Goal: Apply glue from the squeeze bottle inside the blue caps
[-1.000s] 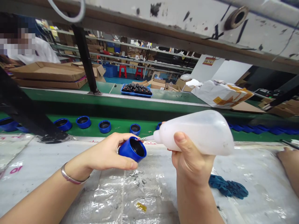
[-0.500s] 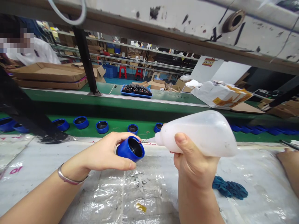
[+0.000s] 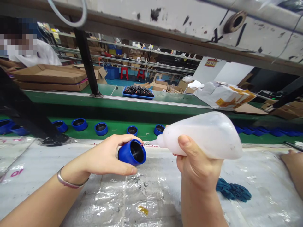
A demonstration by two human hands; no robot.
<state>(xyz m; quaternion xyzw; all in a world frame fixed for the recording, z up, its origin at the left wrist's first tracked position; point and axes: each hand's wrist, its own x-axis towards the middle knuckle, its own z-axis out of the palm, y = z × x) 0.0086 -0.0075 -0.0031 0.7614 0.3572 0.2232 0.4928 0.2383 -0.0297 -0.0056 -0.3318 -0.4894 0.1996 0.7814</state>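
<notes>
My left hand (image 3: 107,156) grips a blue cup-shaped part (image 3: 126,154) with a black inside, its mouth tilted toward the right. Closed around a translucent white squeeze bottle (image 3: 208,134), my right hand (image 3: 197,164) holds it on its side. The bottle's thin nozzle (image 3: 149,142) points left, and its tip is at the upper rim of the blue part. I cannot tell whether the tip touches the rim. Behind my hands, more blue cup-shaped parts (image 3: 101,128) stand in a row on the green belt (image 3: 115,127).
A crumpled teal cloth (image 3: 233,190) lies on the plastic-covered table (image 3: 104,201). Another person's hand (image 3: 293,160) is at the right edge. A dark metal post (image 3: 30,107) slants down at left. Behind are a blue tray (image 3: 138,96) of black parts and cardboard trays (image 3: 49,75).
The blue parts on the green belt have shifted slightly left. Both hands keep nearly the same pose, with the nozzle still at the held part's rim.
</notes>
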